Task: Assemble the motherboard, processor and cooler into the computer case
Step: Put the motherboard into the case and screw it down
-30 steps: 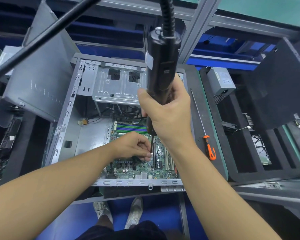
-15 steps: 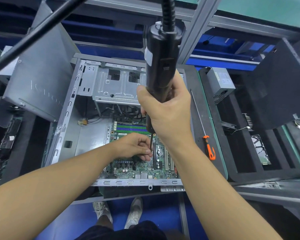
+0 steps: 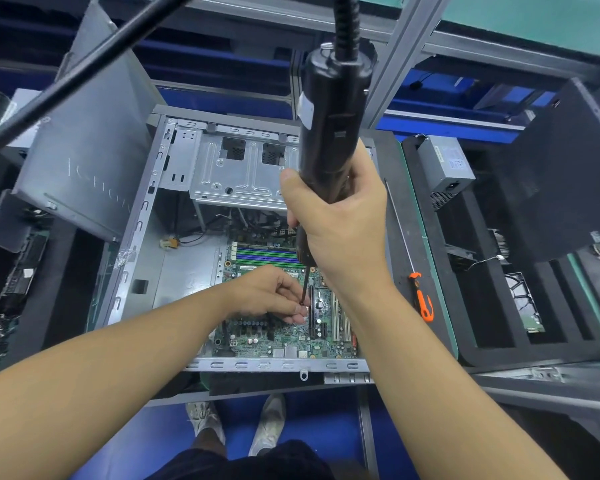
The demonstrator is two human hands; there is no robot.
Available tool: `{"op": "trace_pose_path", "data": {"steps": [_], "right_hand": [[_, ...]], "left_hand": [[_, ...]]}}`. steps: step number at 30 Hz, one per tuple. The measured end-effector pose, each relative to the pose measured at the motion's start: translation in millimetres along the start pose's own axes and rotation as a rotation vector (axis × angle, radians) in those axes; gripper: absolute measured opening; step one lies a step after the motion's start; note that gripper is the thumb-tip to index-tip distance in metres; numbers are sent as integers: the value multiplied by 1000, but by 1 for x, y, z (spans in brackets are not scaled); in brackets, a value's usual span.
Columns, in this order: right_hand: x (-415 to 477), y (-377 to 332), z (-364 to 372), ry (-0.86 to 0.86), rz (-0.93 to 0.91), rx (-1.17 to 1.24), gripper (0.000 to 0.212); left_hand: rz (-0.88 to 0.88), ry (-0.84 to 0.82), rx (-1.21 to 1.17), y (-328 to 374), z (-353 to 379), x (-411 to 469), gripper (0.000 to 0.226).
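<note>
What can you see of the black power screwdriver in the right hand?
The power screwdriver is a black, plastic-looking cylinder with a white label near its top and a ribbed cable rising from it. It stands nearly upright over the motherboard. The right hand grips its lower body; the fingers of the left hand pinch its thin bit near the tip.

Orange-handled screwdriver (image 3: 424,301) lying flat; grey power supply (image 3: 445,168).

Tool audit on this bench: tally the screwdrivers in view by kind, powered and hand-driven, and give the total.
Powered screwdriver: 1, gripped by the right hand, the left hand pinching at its bit tip.
Hand-driven screwdriver: 1, orange handle, lying right of the computer case.
Total: 2
</note>
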State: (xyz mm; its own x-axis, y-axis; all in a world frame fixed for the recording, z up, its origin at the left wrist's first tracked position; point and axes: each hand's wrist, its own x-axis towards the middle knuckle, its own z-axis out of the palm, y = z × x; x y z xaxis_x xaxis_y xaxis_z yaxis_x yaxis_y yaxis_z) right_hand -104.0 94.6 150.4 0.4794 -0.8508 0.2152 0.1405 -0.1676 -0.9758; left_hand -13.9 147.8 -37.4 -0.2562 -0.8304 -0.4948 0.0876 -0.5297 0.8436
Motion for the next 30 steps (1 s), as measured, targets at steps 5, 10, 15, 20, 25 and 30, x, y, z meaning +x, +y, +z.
{"op": "trace_pose_path", "data": {"steps": [5, 10, 15, 20, 25, 30], "right_hand": [[-1, -2, -1, -13, -14, -13, 33], [-3, -2, 0, -8, -13, -5, 33], [-3, -1, -1, 2, -16, -6, 34], [-3, 1, -1, 13, -24, -20, 35], [-3, -1, -2, -3, -41, -6, 36], [-3, 0, -2, -4, -35, -5, 36]], "left_hand": [[-1, 37, 26, 2, 1, 0, 17], [29, 79, 73, 5, 3, -1, 22], [47, 77, 114, 7, 3, -2, 19], [27, 68, 64, 7, 3, -3, 19], [23, 80, 79, 10, 3, -5, 20], [59, 165, 212, 15, 8, -5, 10]]}}
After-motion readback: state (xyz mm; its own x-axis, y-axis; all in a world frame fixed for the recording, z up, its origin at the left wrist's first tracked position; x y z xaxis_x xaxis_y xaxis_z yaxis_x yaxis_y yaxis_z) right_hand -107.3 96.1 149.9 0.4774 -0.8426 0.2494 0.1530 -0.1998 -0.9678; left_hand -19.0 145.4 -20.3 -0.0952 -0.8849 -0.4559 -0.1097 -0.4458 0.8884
